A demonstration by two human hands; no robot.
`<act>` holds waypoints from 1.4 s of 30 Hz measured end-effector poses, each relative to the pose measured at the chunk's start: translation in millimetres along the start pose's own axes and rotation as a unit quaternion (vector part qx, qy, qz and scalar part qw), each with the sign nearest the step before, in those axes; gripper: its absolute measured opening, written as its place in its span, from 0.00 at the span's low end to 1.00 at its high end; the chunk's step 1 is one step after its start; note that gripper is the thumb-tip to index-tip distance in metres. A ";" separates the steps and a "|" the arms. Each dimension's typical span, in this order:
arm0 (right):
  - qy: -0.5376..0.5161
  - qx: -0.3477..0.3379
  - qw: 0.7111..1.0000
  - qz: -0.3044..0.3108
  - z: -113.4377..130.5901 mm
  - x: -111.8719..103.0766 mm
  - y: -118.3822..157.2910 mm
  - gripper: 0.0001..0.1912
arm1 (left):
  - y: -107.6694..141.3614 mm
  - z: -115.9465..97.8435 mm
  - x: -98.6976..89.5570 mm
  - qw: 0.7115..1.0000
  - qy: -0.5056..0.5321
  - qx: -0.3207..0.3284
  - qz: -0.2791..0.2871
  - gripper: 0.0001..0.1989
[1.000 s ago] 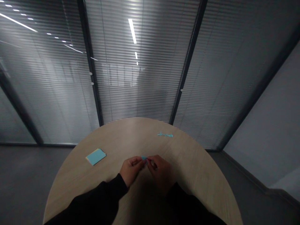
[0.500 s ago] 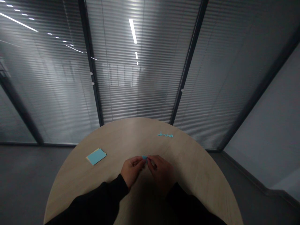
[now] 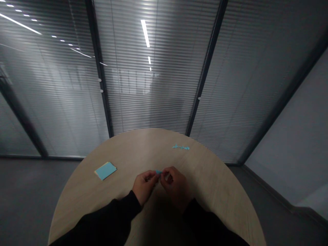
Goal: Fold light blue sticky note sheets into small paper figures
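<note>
Between my two hands is a small piece of blue paper (image 3: 158, 172), mostly hidden by the fingers. My left hand (image 3: 145, 184) pinches it from the left with thumb and fingers. From the right, my right hand (image 3: 176, 186) has its thumb and forefinger closed at the paper's other end. Both hands are just above the near middle of the round wooden table (image 3: 217, 191). Farther off to the right lies a row of small torn blue paper scraps (image 3: 180, 147). Over on the left rests a stack of blue paper sheets (image 3: 106, 171), with a yellowish edge showing under the top one.
Beyond the table's curved far edge stands a glass partition with blinds (image 3: 153, 102), split by dark frames (image 3: 206, 68). A pale wall (image 3: 302, 136) rises at the right. Grey floor (image 3: 30, 191) shows on both sides of the table.
My right hand has shifted slightly, its forefinger now more raised and curled at the paper. The left hand stays in place, and the scraps and stack have not moved.
</note>
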State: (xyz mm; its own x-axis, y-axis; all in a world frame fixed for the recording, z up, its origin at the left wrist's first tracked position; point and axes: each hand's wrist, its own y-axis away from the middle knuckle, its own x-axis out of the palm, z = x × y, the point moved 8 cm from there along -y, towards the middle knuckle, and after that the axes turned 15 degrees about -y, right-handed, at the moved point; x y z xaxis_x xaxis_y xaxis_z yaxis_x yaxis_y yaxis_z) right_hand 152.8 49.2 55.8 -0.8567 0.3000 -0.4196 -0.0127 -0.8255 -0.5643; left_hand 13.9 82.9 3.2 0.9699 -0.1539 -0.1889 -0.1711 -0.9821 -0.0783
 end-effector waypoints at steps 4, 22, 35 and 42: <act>-0.018 0.009 1.000 -0.003 -2.5 0.2 -0.2 0.03 | 1.2 -3.7 1.8 1.000 0.000 0.013 0.013 0.18; -0.145 0.027 0.986 0.080 -5.2 5.9 -2.2 0.09 | -0.9 -0.5 8.7 0.999 0.028 0.014 0.043 0.20; -0.156 0.048 0.980 0.117 -17.5 2.9 -0.5 0.08 | 1.5 0.6 12.7 0.996 0.008 0.018 0.089 0.23; -0.118 -0.075 0.972 0.187 0.6 2.2 1.1 0.09 | 3.1 -5.0 13.2 0.991 -0.031 0.069 0.112 0.23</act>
State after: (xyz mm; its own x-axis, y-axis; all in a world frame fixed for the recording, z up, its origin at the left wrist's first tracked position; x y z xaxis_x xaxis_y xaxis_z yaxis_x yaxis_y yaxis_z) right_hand 150.6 48.6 54.6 -0.8812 -0.1407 -0.4513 0.3832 -0.7717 -0.5076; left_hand 27.0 77.3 5.4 0.8929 -0.3558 -0.2759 -0.4077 -0.8990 -0.1600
